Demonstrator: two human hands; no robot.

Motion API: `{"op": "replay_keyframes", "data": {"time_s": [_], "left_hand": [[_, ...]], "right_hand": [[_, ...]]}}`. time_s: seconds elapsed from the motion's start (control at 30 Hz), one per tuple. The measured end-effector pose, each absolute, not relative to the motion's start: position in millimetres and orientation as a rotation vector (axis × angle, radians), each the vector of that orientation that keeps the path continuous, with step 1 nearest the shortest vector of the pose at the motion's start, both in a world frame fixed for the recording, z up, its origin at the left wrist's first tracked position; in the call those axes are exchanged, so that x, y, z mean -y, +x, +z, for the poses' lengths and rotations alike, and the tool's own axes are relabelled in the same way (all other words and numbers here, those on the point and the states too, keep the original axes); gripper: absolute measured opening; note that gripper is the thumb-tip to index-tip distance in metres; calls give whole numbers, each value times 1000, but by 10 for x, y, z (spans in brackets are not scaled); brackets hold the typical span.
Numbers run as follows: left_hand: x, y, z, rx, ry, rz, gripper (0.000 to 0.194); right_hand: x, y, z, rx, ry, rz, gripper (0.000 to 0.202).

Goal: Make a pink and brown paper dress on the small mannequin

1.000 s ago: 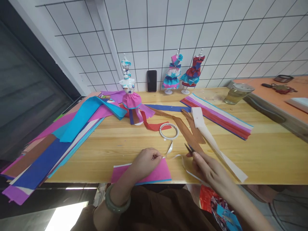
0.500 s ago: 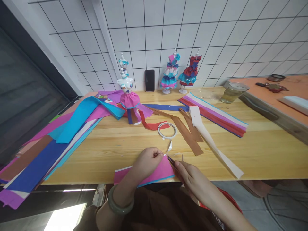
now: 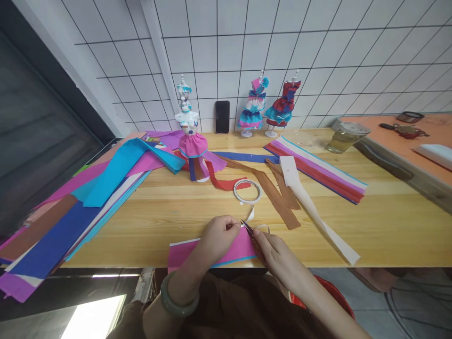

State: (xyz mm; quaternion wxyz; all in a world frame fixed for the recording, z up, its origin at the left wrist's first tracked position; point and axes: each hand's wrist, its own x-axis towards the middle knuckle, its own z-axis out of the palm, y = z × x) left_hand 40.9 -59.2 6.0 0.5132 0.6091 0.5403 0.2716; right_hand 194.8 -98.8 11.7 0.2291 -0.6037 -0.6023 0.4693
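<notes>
At the table's front edge lies a pink crepe paper strip (image 3: 235,247) with a blue lower border and a white tape line along its top. My left hand (image 3: 221,235) is closed in a pinch at the strip's upper edge, near its right end. In my right hand (image 3: 277,252) is a small dark pair of scissors (image 3: 247,228), its slightly parted tips beside my left fingertips at the white tape. The fingers inside the handles are partly hidden. Just beyond the hands rests a roll of white tape (image 3: 247,190), with a loose white tape piece (image 3: 251,213) below it.
Colourful paper strips (image 3: 81,226) are piled at left. A small dress form (image 3: 189,122) wears a pink skirt. Two dressed forms and a phone (image 3: 222,117) stand by the wall. Brown strips (image 3: 270,193), a cream strip (image 3: 310,207) and a lidded cup (image 3: 344,139) are on the right.
The scissors have moved slightly up and left, and their tips now part by the tape near my left fingertips. My left hand keeps its pinch. The whole view has shifted a little.
</notes>
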Motion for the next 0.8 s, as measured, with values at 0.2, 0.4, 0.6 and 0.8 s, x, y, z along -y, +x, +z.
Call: {"op": "replay_keyframes", "data": {"time_s": [0.2,0.4,0.6,0.8], "left_hand": [[586,414,56,-1283,1437,674,23],[595,408,39,-1311,1437,704,24],[597,411,46,-1333,1438,731,24],[588,409,-17,-1312,1441,735,24]], "right_hand": [[976,1916,138,1648,-1660,1265,40],[952,1901,98,1637,-1641,1261,40],[943,1888,104,1657,-1665,1234,39],[940,1884,74,1680,-1691,1202,41]]}}
